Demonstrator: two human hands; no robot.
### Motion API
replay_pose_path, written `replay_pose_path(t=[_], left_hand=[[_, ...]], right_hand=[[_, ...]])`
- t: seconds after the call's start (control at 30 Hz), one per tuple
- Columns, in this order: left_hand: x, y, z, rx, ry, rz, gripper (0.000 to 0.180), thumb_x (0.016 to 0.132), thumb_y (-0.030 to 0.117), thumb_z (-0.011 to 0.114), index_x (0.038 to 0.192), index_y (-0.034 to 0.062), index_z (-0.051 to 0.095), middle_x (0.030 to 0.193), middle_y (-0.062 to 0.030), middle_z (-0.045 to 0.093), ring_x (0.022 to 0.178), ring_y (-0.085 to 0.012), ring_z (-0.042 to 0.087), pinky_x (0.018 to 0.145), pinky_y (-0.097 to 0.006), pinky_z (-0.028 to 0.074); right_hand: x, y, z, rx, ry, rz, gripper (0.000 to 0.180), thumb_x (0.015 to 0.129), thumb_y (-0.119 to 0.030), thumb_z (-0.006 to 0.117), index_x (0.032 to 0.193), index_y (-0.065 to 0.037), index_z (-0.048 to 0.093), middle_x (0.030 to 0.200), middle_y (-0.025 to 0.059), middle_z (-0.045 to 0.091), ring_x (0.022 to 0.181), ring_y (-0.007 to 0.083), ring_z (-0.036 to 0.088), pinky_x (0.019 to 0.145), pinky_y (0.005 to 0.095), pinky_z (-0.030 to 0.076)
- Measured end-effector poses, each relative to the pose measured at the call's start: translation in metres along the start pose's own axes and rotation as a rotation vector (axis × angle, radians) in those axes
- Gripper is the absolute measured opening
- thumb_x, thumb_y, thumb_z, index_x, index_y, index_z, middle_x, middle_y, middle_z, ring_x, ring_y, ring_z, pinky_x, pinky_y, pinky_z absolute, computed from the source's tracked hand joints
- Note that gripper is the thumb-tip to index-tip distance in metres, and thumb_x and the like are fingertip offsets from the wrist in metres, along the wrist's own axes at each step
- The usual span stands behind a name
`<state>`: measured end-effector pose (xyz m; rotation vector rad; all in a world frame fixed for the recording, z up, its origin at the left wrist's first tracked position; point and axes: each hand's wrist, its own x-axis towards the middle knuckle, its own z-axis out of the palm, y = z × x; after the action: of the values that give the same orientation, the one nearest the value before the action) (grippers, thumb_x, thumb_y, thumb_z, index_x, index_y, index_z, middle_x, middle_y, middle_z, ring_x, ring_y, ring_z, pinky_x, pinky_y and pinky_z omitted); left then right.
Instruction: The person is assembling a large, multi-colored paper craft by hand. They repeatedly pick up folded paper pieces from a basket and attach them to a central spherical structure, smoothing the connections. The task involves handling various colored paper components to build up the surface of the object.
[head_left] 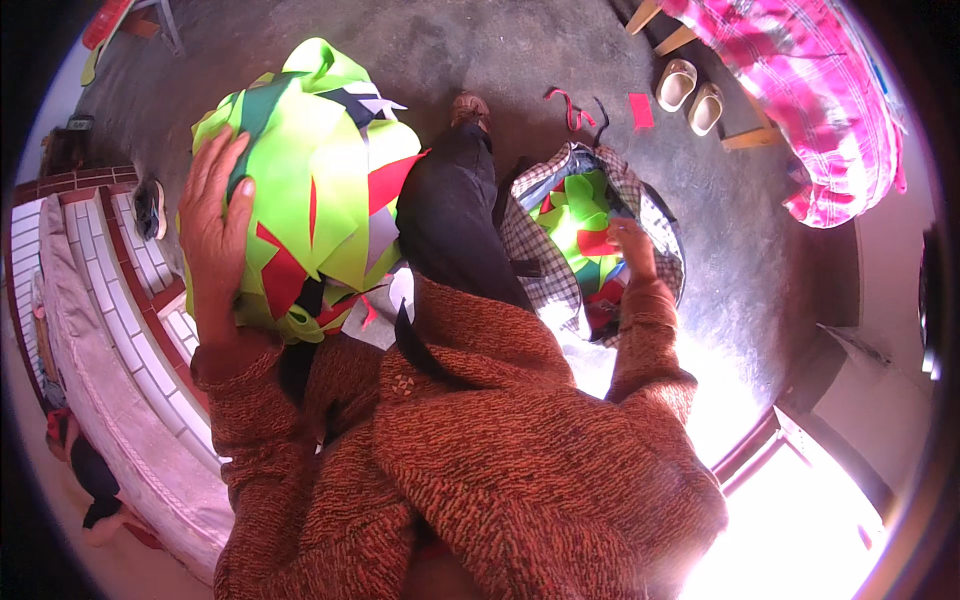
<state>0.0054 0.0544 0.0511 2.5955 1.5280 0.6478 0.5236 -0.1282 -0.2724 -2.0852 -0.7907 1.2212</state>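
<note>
At the left, a large rounded bundle of fabric pieces [320,190], mostly neon yellow-green with red, dark green, black and grey, stands by my leg. My left hand [220,190] lies along its left side, fingers stretched out and thumb apart, pressing on the cloth. To the right of my leg sits an open checked cloth bag [530,225] holding loose yellow-green, red and dark green fabric scraps [580,210]. My right hand [632,245] reaches into it, fingers bent together beside a red scrap [597,243]. Whatever lies between those fingertips is too small to tell.
Beyond the bag, a red scrap [641,111] and a red strip [570,110] lie on the grey floor. Pale clogs [677,85] stand near a wooden-legged seat draped with pink plaid cloth [800,90]. A tiled brick ledge [125,270] runs along the left, with a dark shoe [150,208] beside it.
</note>
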Motion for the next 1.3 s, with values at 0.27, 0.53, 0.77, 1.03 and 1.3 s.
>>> replay_pose_path(t=[0.27, 0.53, 0.77, 1.03, 1.3], left_hand=[[0.001, 0.008, 0.002, -0.015, -0.053, -0.093, 0.040, 0.090, 0.014, 0.046, 0.126, 0.0014, 0.056, 0.137, -0.0158, 0.050, 0.131, -0.0320, 0.042, 0.111, -0.041, 0.028], [0.001, 0.011, 0.006, -0.012, -0.050, -0.183, 0.042, 0.089, 0.013, 0.044, 0.127, 0.0000, 0.056, 0.140, -0.0152, 0.048, 0.134, -0.0319, 0.039, 0.112, -0.042, 0.027], [0.001, 0.004, 0.004, -0.079, -0.090, -0.190, 0.043, 0.093, 0.014, 0.041, 0.133, 0.0000, 0.051, 0.145, -0.0161, 0.042, 0.140, -0.0302, 0.031, 0.114, -0.040, 0.021], [0.001, 0.008, 0.006, -0.057, -0.022, -0.164, 0.041, 0.090, 0.014, 0.044, 0.127, -0.0002, 0.056, 0.140, -0.0158, 0.048, 0.132, -0.0325, 0.041, 0.111, -0.042, 0.028], [-0.001, 0.006, 0.002, -0.039, 0.012, -0.083, 0.038, 0.089, 0.011, 0.050, 0.125, 0.0019, 0.058, 0.135, -0.0157, 0.052, 0.128, -0.0317, 0.046, 0.109, -0.041, 0.032]], right_hand=[[0.018, 0.046, 0.062, -0.293, 0.144, -0.056, 0.051, 0.079, -0.020, 0.063, 0.129, -0.020, 0.050, 0.096, 0.0132, 0.069, 0.090, 0.0317, 0.067, 0.076, 0.0423, 0.052], [0.057, 0.045, 0.075, 0.362, 0.058, 0.340, 0.036, 0.094, -0.021, 0.055, 0.130, -0.019, 0.055, 0.077, 0.0011, 0.053, 0.052, 0.0108, 0.047, 0.048, 0.0236, 0.043], [0.077, 0.067, 0.090, 0.638, 0.247, 0.273, 0.033, 0.083, -0.008, 0.068, 0.115, -0.001, 0.064, 0.083, 0.0029, 0.063, 0.062, 0.0125, 0.056, 0.052, 0.0262, 0.048], [0.058, 0.050, 0.080, 0.991, 0.194, 0.250, 0.031, 0.083, 0.004, 0.064, 0.114, 0.000, 0.061, 0.085, 0.0051, 0.063, 0.064, 0.0136, 0.055, 0.055, 0.0253, 0.045], [-0.009, -0.043, 0.049, 1.282, -0.051, 0.016, 0.034, 0.086, 0.007, 0.055, 0.117, -0.005, 0.059, 0.101, 0.0088, 0.065, 0.088, 0.0185, 0.063, 0.079, 0.0321, 0.053]])
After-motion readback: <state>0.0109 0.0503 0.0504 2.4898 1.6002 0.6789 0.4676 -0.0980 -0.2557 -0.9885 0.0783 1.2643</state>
